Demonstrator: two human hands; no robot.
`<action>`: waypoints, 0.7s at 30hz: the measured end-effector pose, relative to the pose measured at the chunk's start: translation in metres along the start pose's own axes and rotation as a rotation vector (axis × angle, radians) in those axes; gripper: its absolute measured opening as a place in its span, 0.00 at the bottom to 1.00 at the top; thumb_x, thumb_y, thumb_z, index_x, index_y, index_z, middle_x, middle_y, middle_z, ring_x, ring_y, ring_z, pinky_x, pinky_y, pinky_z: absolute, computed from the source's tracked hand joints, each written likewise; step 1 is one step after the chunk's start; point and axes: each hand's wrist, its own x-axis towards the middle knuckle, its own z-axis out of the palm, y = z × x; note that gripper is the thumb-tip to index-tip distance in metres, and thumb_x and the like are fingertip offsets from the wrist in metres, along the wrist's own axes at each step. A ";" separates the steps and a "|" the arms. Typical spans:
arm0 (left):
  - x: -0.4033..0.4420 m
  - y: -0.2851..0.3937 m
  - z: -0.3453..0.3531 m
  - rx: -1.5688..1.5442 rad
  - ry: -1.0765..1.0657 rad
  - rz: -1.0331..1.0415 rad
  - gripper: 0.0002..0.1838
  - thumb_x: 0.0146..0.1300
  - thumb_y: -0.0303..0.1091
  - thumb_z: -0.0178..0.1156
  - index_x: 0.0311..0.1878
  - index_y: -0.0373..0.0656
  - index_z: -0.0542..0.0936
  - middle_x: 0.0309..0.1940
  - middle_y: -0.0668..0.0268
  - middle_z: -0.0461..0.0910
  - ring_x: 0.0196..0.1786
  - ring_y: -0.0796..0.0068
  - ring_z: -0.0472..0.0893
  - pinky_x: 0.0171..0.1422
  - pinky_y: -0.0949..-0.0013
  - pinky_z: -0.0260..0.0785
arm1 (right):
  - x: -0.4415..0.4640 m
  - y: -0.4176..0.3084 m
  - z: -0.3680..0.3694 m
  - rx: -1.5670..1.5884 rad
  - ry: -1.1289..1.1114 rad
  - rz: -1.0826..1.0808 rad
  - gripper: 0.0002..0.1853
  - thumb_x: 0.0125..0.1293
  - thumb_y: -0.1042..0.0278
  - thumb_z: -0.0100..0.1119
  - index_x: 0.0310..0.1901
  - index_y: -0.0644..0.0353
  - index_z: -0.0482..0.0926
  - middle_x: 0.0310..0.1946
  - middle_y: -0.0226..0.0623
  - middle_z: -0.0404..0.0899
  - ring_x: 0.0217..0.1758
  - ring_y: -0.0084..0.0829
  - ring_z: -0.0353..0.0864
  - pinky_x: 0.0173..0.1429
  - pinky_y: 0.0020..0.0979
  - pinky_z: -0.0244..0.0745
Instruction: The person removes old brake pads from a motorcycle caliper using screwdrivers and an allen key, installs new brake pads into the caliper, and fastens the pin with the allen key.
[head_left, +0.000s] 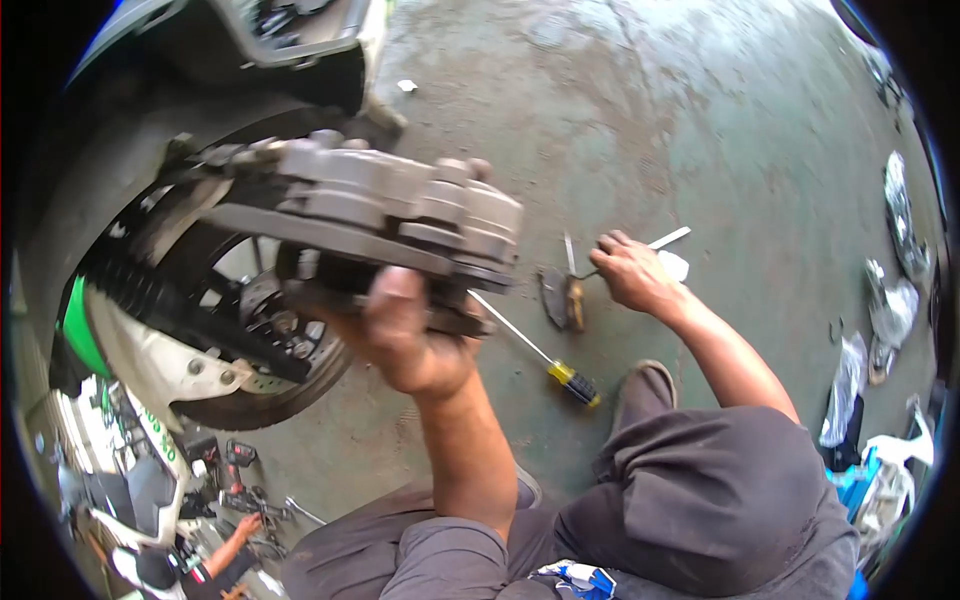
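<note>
My left hand [410, 345] is wrapped around a metal brake caliper [400, 205], raised off the floor in front of a motorcycle wheel [300, 395]. Motion blurs the caliper and the fingers. Low over the floor on the right, my right hand [638, 272] has its fingers curled closed; a thin dark piece shows at the fingertips, too small to name. By those fingertips lies a dark curved piece [553, 297] beside a small yellowish-brown one [575, 303]. A screwdriver [573, 383] with a yellow and black handle lies between my hands.
White body panels [150, 350] of the motorcycle stand at the left. A white strip [670, 238] lies beyond my right hand. Plastic-wrapped parts [893, 310] line the right edge. At lower left, another person's arm [232, 545] is near a red and black power tool [236, 465].
</note>
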 end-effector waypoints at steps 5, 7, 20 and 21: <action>0.007 0.009 0.000 -0.081 -0.092 -0.074 0.46 0.54 0.31 0.56 0.75 0.39 0.46 0.66 0.44 0.62 0.61 0.31 0.70 0.52 0.29 0.75 | 0.024 -0.028 -0.114 0.706 0.180 0.108 0.07 0.60 0.83 0.59 0.40 0.63 0.78 0.35 0.39 0.80 0.37 0.31 0.79 0.41 0.31 0.76; 0.009 0.006 -0.006 -0.142 -0.126 -0.119 0.47 0.53 0.32 0.57 0.75 0.40 0.45 0.68 0.45 0.59 0.63 0.25 0.65 0.52 0.27 0.74 | 0.031 -0.058 -0.151 1.147 0.387 0.031 0.07 0.63 0.84 0.59 0.42 0.65 0.80 0.35 0.33 0.81 0.35 0.19 0.77 0.39 0.24 0.75; 0.002 0.023 -0.004 -0.392 -0.117 -0.195 0.52 0.50 0.37 0.63 0.75 0.36 0.45 0.68 0.48 0.60 0.68 0.51 0.68 0.69 0.18 0.43 | 0.036 -0.130 -0.190 1.320 0.600 -0.205 0.10 0.64 0.79 0.62 0.46 0.68 0.77 0.39 0.38 0.80 0.34 0.19 0.75 0.36 0.21 0.74; 0.002 0.024 -0.005 -0.393 -0.124 -0.207 0.52 0.50 0.37 0.63 0.75 0.37 0.45 0.68 0.48 0.60 0.69 0.52 0.67 0.70 0.19 0.43 | 0.034 -0.132 -0.192 1.274 0.618 -0.191 0.10 0.64 0.78 0.62 0.46 0.67 0.76 0.39 0.38 0.80 0.33 0.18 0.75 0.35 0.21 0.73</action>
